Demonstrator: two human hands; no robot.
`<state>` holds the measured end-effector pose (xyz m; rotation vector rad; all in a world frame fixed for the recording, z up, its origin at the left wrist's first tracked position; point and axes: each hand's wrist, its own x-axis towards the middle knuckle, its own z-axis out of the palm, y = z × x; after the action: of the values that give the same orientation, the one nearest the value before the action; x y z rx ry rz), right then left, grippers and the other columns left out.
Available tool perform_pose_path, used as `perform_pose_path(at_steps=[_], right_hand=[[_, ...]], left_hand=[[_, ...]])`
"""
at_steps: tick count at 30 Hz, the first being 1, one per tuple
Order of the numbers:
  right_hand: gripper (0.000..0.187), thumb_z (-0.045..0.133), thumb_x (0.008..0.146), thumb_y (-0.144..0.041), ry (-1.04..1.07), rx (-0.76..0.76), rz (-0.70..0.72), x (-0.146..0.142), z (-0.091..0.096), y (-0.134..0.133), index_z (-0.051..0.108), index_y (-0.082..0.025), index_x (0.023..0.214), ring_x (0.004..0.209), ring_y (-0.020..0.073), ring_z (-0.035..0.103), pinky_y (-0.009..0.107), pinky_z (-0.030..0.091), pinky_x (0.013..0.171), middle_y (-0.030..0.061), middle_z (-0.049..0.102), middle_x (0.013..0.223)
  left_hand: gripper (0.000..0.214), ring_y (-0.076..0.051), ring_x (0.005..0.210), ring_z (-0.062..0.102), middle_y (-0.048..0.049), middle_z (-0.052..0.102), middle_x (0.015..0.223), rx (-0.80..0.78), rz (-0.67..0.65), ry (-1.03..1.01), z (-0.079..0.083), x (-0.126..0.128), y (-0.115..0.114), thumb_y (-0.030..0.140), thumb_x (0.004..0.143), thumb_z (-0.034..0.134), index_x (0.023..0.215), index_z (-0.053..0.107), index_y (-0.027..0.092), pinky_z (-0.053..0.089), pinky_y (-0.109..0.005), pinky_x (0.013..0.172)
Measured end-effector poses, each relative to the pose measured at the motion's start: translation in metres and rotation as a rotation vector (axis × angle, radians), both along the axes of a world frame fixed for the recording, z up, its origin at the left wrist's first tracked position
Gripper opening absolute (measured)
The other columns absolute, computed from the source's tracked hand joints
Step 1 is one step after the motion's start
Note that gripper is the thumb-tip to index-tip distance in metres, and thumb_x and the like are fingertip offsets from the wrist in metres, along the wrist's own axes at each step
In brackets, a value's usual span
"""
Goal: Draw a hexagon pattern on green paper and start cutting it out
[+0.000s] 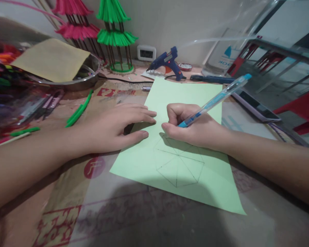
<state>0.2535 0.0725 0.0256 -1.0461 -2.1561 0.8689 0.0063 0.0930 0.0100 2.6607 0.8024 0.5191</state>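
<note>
A light green sheet of paper [134,159] lies on the table, bearing a thin-lined octagon-like drawing [178,155] with lines crossing at its centre. My left hand [118,125] rests flat with fingers spread, its fingertips on the paper's left edge. Closed around a clear and blue pen [213,99], my right hand [190,123] sits on the paper above the drawing. The pen slants up to the right; its tip is hidden behind my fingers.
Behind the paper stand a blue glue gun [167,63], a white digital clock [146,53] and a green tiered model [117,37]. To the left are a metal tray [87,80] and green fuzzy stems [78,111]. A phone [257,104] lies to the right.
</note>
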Motion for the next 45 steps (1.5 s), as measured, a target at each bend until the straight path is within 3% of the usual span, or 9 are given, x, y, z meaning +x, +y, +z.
perform_pose_path(at_steps=[7, 14, 21, 25, 30, 45], right_hand=[[0.031, 0.064, 0.082, -0.017, 0.01, -0.003, 0.017, 0.0, -0.001, 0.0, 0.041, -0.023, 0.063, 0.054, 0.0086, 0.035, 0.028, 0.025, 0.051, -0.0078, 0.042, 0.057], [0.032, 0.065, 0.084, -0.022, 0.088, -0.055, -0.06, 0.007, 0.006, 0.001, 0.042, -0.023, 0.062, 0.053, 0.0091, 0.037, 0.027, 0.028, 0.052, -0.0067, 0.043, 0.056], [0.038, 0.06, 0.08, -0.014, 0.06, -0.101, -0.087, 0.021, 0.007, 0.004, 0.032, -0.023, 0.056, 0.05, 0.0083, 0.03, 0.027, 0.024, 0.05, -0.0069, 0.035, 0.051], [0.036, 0.058, 0.079, -0.013, 0.089, -0.044, -0.055, 0.018, 0.0, 0.005, 0.033, -0.024, 0.057, 0.051, 0.0082, 0.031, 0.028, 0.026, 0.051, -0.0076, 0.035, 0.053], [0.033, 0.057, 0.08, -0.012, 0.11, 0.013, -0.018, 0.018, -0.003, 0.007, 0.036, -0.024, 0.058, 0.051, 0.0081, 0.032, 0.028, 0.026, 0.051, -0.0082, 0.036, 0.053], [0.033, 0.058, 0.081, -0.012, 0.093, 0.035, 0.004, 0.018, -0.005, 0.008, 0.036, -0.024, 0.059, 0.051, 0.008, 0.032, 0.028, 0.026, 0.051, -0.0085, 0.037, 0.054]], left_hand=[[0.036, -0.032, 0.137, 0.056, -0.0029, 0.07, 0.137, -0.067, 0.013, -0.037, 0.001, 0.001, 0.0, 0.044, 0.093, 0.063, 0.125, 0.073, 0.03, 0.038, -0.049, 0.119], [0.04, -0.029, 0.139, 0.055, -0.0042, 0.067, 0.142, 0.031, -0.017, 0.016, -0.001, -0.001, 0.001, 0.044, 0.099, 0.057, 0.133, 0.068, 0.027, 0.039, -0.047, 0.118], [0.042, -0.031, 0.14, 0.054, -0.0026, 0.064, 0.146, -0.015, 0.036, 0.041, 0.001, -0.001, 0.001, 0.05, 0.097, 0.056, 0.131, 0.07, 0.029, 0.038, -0.05, 0.119], [0.042, -0.033, 0.14, 0.054, -0.0028, 0.064, 0.146, -0.032, 0.028, 0.027, 0.0, -0.001, 0.002, 0.049, 0.097, 0.059, 0.132, 0.07, 0.03, 0.038, -0.052, 0.119], [0.043, -0.03, 0.14, 0.054, -0.0053, 0.063, 0.147, 0.063, -0.008, 0.084, 0.0, -0.003, 0.003, 0.047, 0.101, 0.053, 0.137, 0.065, 0.026, 0.04, -0.052, 0.118], [0.042, -0.028, 0.14, 0.054, -0.0061, 0.064, 0.146, 0.099, -0.03, 0.099, 0.0, -0.003, 0.002, 0.044, 0.103, 0.053, 0.137, 0.063, 0.022, 0.042, -0.052, 0.117]])
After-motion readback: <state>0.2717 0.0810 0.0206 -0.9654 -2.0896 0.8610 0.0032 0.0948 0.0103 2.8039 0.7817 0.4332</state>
